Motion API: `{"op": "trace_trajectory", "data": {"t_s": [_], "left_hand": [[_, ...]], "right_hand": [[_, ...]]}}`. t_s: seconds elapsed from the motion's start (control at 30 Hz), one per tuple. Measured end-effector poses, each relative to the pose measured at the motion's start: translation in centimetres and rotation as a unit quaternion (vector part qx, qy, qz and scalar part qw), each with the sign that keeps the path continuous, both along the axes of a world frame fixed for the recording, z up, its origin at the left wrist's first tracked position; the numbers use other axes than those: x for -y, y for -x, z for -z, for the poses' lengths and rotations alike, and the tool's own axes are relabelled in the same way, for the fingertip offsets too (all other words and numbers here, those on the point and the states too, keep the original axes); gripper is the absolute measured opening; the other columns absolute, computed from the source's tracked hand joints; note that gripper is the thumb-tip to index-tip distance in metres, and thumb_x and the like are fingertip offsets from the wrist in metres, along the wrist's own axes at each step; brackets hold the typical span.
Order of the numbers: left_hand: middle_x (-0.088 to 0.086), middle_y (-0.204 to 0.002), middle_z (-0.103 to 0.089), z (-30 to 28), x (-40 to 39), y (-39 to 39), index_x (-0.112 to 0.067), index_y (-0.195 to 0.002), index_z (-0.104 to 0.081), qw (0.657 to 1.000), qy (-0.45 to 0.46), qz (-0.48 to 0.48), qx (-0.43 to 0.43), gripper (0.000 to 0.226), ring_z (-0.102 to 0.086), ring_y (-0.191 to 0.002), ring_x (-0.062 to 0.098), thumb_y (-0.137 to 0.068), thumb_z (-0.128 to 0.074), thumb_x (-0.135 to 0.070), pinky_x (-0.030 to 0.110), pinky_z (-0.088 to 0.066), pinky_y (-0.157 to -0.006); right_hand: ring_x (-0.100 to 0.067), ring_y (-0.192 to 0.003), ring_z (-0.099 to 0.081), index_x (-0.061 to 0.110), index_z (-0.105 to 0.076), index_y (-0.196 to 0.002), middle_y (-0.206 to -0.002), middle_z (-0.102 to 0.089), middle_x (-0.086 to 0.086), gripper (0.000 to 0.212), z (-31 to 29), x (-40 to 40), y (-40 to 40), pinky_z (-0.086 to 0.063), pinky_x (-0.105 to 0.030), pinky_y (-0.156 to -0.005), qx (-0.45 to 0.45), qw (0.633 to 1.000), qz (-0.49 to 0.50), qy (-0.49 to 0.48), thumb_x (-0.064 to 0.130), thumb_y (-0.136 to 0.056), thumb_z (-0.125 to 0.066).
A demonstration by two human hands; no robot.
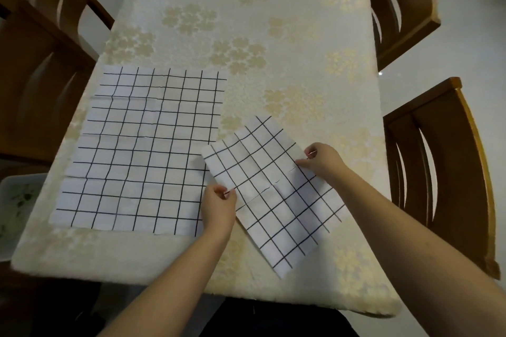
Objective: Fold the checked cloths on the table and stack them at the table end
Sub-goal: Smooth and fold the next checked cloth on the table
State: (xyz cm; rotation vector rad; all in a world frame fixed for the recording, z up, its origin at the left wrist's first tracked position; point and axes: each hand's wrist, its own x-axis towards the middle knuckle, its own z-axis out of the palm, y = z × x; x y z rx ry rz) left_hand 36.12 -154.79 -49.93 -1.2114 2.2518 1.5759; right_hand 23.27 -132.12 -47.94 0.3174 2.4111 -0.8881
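Folded checked cloth (273,189) between left hand (219,204) and right hand (321,160) grips.

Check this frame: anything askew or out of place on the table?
Only the smaller checked cloth: it sits rotated against the table edge, its near-left corner overlapping the flat checked cloth, which lies square. The left hand and right hand pinch its opposite edges, so it looks mid-fold. No spill or damage visible.
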Motion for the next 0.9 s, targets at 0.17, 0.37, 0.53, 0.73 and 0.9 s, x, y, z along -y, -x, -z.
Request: {"op": "trace_trajectory", "data": {"t_s": [0.17, 0.37, 0.53, 0.73, 0.9], "left_hand": [[-0.009, -0.090, -0.055, -0.2, -0.4, 2.5, -0.025, -0.115, -0.046, 0.995, 0.036, 0.089, -0.035, 0.030, -0.057, -0.076, 0.009, -0.092, -0.065, -0.024, 0.025, -0.044, -0.058], [-0.017, -0.090, -0.058, 0.0, -0.7, 6.3, -0.026, -0.119, -0.055, 0.958, 0.135, 0.241, -0.081, 0.027, -0.058, -0.092, 0.018, -0.093, -0.063, -0.026, 0.034, -0.051, -0.072], [0.005, -0.125, -0.056, 0.8, -2.2, 6.6, -0.017, -0.125, -0.059, 0.886, 0.306, 0.329, -0.111, 0.030, -0.046, -0.119, 0.029, -0.097, -0.056, -0.027, 0.040, -0.038, -0.097], [0.006, -0.145, -0.051, 3.2, -5.0, 4.1, -0.010, -0.141, -0.049, 0.732, 0.333, 0.571, -0.165, 0.054, -0.045, -0.136, 0.025, -0.098, -0.027, -0.035, 0.039, -0.032, -0.112], [0.001, -0.161, -0.020, 5.0, -4.5, 3.4, -0.012, -0.153, -0.021, 0.699, 0.370, 0.602, -0.111, 0.058, -0.020, -0.148, 0.017, -0.101, -0.019, -0.036, 0.031, -0.005, -0.121]], "right_hand": [[-0.013, -0.077, -0.053, 0.011, -0.059, -0.125, -0.087, -0.055, 0.003, 0.049, 0.3, -3.4, -5.0, -0.039, -0.022, -0.064, -0.024, 0.995, 0.086, 0.045, 0.032, -0.084, -0.075], [-0.014, -0.088, -0.057, 0.014, -0.056, -0.129, -0.101, -0.059, 0.001, 0.048, 0.6, -5.3, -9.7, -0.045, -0.024, -0.074, -0.050, 0.990, 0.129, 0.028, 0.031, -0.087, -0.072], [-0.020, -0.114, -0.052, 0.018, -0.051, -0.135, -0.126, -0.056, -0.005, 0.042, 1.6, -4.7, -11.3, -0.041, -0.036, -0.098, -0.225, 0.966, 0.071, -0.107, 0.028, -0.095, -0.059], [-0.026, -0.135, -0.042, 0.007, -0.047, -0.141, -0.145, -0.049, -0.011, 0.048, 4.3, 0.5, -10.3, -0.033, -0.043, -0.113, -0.311, 0.940, -0.118, -0.079, 0.025, -0.099, -0.034], [-0.020, -0.148, -0.021, 0.010, -0.027, -0.152, -0.160, -0.024, -0.005, 0.056, 7.0, 2.2, -10.1, -0.007, -0.035, -0.121, -0.220, 0.952, -0.153, -0.149, 0.034, -0.101, -0.022]]}}
